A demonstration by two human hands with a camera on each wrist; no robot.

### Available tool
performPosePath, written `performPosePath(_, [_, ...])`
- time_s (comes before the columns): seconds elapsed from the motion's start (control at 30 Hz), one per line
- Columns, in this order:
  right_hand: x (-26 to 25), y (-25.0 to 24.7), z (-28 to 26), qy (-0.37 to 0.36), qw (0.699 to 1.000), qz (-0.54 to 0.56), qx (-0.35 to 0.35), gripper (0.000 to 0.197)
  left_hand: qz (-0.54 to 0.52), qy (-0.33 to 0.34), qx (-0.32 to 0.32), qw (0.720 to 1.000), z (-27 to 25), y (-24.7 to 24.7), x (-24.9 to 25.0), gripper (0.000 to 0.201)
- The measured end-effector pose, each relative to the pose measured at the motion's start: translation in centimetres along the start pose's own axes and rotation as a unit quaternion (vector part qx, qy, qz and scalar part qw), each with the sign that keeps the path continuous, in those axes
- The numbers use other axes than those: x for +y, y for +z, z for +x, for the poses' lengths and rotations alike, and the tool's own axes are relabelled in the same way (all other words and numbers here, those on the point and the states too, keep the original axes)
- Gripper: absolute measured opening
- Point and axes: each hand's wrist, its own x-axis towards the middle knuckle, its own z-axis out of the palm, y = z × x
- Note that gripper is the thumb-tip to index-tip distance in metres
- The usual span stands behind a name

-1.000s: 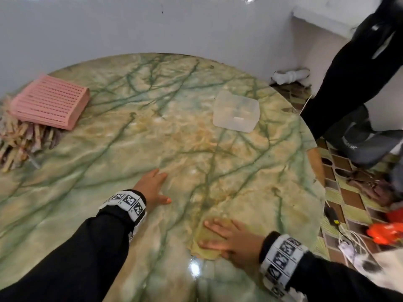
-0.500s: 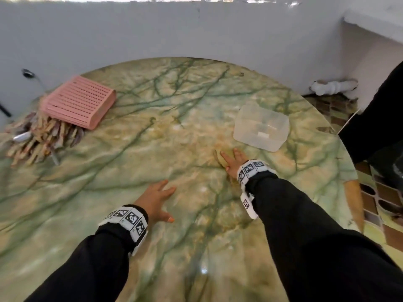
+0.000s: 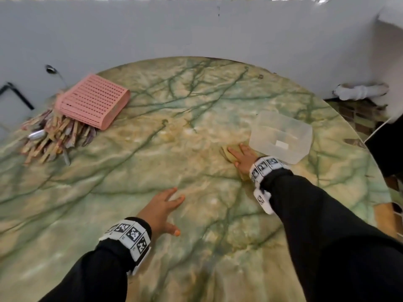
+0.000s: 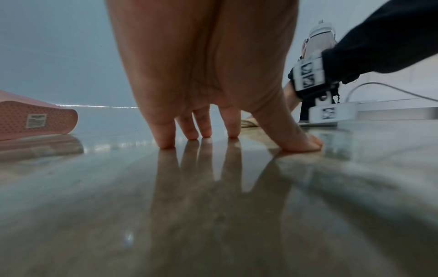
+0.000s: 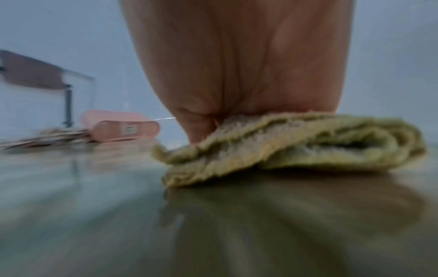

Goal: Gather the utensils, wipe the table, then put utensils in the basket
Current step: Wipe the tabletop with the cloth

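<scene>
Head: right hand (image 3: 243,159) flat on cloth (image 3: 226,154), pressing, just beside tub (image 3: 281,139); a wider swipe likely knocks it. Utensils (image 3: 52,136) heaped at basket (image 3: 92,104), far left on table (image 3: 196,105)

Left wrist: left hand (image 4: 208,84) open, fingertips (image 4: 166,142) braced on glossy top, could slip

Right wrist: cloth folded loosely, may bunch

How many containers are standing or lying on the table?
2. The pink basket lies tipped at the far left by the utensils; the clear box stands at the right, just beyond the right hand.
</scene>
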Motion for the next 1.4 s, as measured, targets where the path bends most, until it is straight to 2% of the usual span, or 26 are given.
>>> performPosePath(0.1, [-2.3, -0.8, 3.5, 0.032, 0.999, 0.000, 0.024, 0.057, -0.011, -0.002, -0.002, 1.000, 0.2, 0.2, -0.2, 0.100])
performPosePath(0.2, [-5.5, -0.8, 4.3, -0.026, 0.999, -0.034, 0.000, 0.061, -0.011, 0.003, -0.005, 1.000, 0.2, 0.1, -0.4, 0.100])
performPosePath(0.33, [-7.8, 0.6, 0.2, -0.136, 0.987, -0.074, -0.038, 0.060, -0.019, 0.013, -0.002, 1.000, 0.2, -0.1, -0.4, 0.101])
performPosePath(0.47, [-3.7, 2.6, -5.0, -0.194, 0.971, -0.083, -0.114, 0.055, -0.028, 0.016, 0.006, 0.999, 0.1, 0.0, -0.6, 0.100])
performPosePath(0.53, [-0.3, 2.4, -4.8, -0.172, 0.974, -0.075, -0.126, 0.060, -0.027, 0.017, 0.003, 0.999, 0.1, 0.1, -0.5, 0.099])
performPosePath(0.63, [2.3, 1.0, -0.9, -0.066, 0.995, -0.038, -0.062, 0.060, -0.033, 0.014, 0.004, 0.999, 0.1, 0.2, -0.5, 0.099])
performPosePath(0.7, [1.6, -0.4, 2.0, -0.027, 0.999, -0.028, -0.013, 0.061, -0.028, 0.014, 0.001, 0.999, 0.1, 0.1, -0.5, 0.099])
performPosePath(0.77, [-0.3, -1.6, 4.3, -0.019, 0.999, -0.027, 0.004, 0.057, -0.022, 0.013, 0.002, 1.000, 0.2, 0.1, -0.4, 0.099])
performPosePath(0.87, [-5.5, -2.1, 5.0, -0.060, 0.998, -0.019, -0.013, 0.056, -0.032, 0.010, 0.005, 0.999, 0.1, 0.0, -0.3, 0.099])
performPosePath(0.93, [-9.0, -0.6, 3.0, -0.134, 0.990, -0.032, -0.036, 0.058, -0.052, 0.010, 0.007, 0.999, 0.0, -0.2, -0.3, 0.101])
performPosePath(1.0, [-10.3, 1.4, -0.4, -0.187, 0.977, -0.091, -0.051, 0.061, -0.079, 0.012, 0.013, 0.997, -0.2, -0.4, -0.4, 0.107])
performPosePath(1.07, [-8.6, 2.9, -4.7, -0.212, 0.968, -0.113, -0.070, 0.062, -0.089, 0.018, 0.015, 0.996, -0.3, -0.5, -0.4, 0.112])
performPosePath(1.13, [-4.9, 3.8, -9.3, -0.222, 0.961, -0.115, -0.123, 0.062, -0.086, 0.018, 0.018, 0.996, -0.3, -0.4, -0.4, 0.106])
performPosePath(1.2, [0.1, 4.2, -12.8, -0.192, 0.963, -0.090, -0.168, 0.062, -0.075, 0.018, 0.020, 0.997, -0.2, -0.4, -0.4, 0.103])
performPosePath(1.23, [2.8, 4.0, -13.8, -0.156, 0.970, -0.068, -0.174, 0.063, -0.069, 0.018, 0.019, 0.997, -0.2, -0.4, -0.4, 0.103])
performPosePath(1.33, [9.3, 3.5, -13.7, -0.012, 0.992, -0.013, -0.129, 0.067, -0.045, 0.019, 0.012, 0.999, -0.2, -0.4, -0.2, 0.103])
performPosePath(1.4, [10.2, 3.1, -11.9, 0.052, 0.995, 0.009, -0.086, 0.068, -0.034, 0.016, 0.010, 0.999, -0.2, -0.5, -0.1, 0.103])
